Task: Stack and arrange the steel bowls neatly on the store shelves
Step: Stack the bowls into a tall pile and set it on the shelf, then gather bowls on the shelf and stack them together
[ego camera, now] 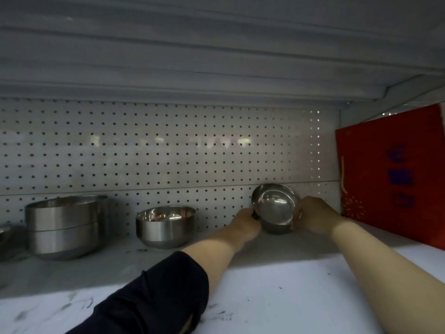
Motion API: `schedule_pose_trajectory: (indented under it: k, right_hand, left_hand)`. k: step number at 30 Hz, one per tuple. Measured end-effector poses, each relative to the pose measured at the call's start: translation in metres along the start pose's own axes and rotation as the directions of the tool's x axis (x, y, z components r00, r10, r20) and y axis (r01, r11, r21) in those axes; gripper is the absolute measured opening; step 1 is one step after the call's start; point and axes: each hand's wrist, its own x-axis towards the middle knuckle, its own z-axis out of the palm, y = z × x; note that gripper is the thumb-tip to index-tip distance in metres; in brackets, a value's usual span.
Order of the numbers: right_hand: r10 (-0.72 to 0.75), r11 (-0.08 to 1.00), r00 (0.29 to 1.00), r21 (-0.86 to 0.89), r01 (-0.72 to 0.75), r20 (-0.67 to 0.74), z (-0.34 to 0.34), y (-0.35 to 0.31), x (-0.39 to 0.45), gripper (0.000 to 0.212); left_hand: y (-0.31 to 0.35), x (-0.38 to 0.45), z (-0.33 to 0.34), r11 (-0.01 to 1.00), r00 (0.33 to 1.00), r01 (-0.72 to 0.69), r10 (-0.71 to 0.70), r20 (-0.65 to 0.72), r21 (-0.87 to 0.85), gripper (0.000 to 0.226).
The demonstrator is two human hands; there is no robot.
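A small steel bowl (pixel 275 207) is tilted toward me at the back right of the white shelf (pixel 277 280), close to the pegboard wall. My left hand (pixel 245 221) grips its left rim and my right hand (pixel 313 215) grips its right side. A single steel bowl (pixel 165 226) stands upright on the shelf to the left. Farther left stands a stack of two larger steel bowls (pixel 65 225), nested upright.
A red box (pixel 395 174) stands on end at the right of the shelf, close to my right hand. The perforated back wall (pixel 156 150) runs behind the bowls. Another steel item (pixel 4 237) shows at the far left edge. An upper shelf hangs overhead.
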Motion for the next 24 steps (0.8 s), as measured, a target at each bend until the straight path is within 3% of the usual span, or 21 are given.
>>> schedule_pose_trajectory:
  k: [6, 10, 17, 24]
  right_hand:
    - [-0.138, 0.963, 0.987, 0.220, 0.153, -0.082, -0.015, -0.011, -0.003, 0.010]
    - [-0.203, 0.937, 0.973, 0.267, 0.226, -0.114, -0.017, -0.030, -0.001, 0.007]
    - [-0.340, 0.884, 0.939, 0.319, 0.340, -0.058, -0.015, -0.059, -0.006, 0.008]
    - [-0.350, 0.894, 0.937, 0.311, 0.324, 0.028, -0.003, -0.059, -0.006, 0.008]
  left_hand:
    - [0.005, -0.010, -0.011, 0.989, 0.989, 0.071, -0.087, -0.117, -0.128, 0.025]
    - [0.009, -0.022, -0.039, 0.987, 0.973, 0.113, -0.134, -0.190, -0.118, 0.028]
    - [-0.009, -0.054, -0.097, 0.977, 0.970, 0.184, -0.198, -0.139, -0.105, 0.028]
    - [-0.031, -0.058, -0.089, 0.989, 0.986, 0.141, -0.144, -0.089, -0.032, 0.030]
